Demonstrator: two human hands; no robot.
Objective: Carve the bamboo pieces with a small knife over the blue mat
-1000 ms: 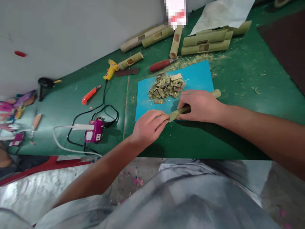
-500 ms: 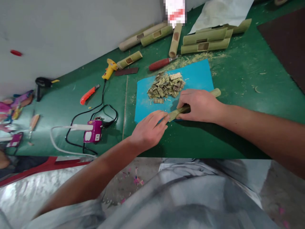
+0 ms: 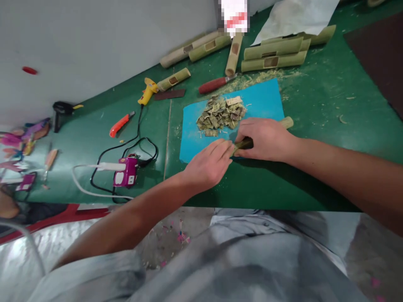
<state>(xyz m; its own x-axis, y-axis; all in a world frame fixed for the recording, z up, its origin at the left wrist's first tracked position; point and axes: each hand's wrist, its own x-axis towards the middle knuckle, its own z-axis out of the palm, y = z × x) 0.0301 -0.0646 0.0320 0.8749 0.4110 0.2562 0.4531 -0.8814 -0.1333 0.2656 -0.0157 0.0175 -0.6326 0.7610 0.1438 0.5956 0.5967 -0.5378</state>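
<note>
A green bamboo tube (image 3: 286,122) lies at a slant along the front edge of a blue sheet (image 3: 264,94). Around its middle, my right hand (image 3: 262,138) is closed, thumb in front and fingers behind, beside a dark opening cut in the tube. My left hand (image 3: 212,163) lies over the tube's left end, its fingers pressed together against the bamboo. Whether a thin thing sits under those fingers is hidden. Behind the hands, a heap of bamboo chips (image 3: 220,114) rests on the sheet.
Beyond the sheet lies a red-handled tool (image 3: 217,84). Several cut bamboo tubes (image 3: 272,63) stand along the back. To the left are a yellow glue gun (image 3: 147,91), an orange utility knife (image 3: 121,124), and a purple power adapter (image 3: 125,172) with loose cables.
My left hand has slid to the right along the bamboo tube, covering its left end and coming close to my right hand. The right hand keeps its grip. The view has shifted slightly.
</note>
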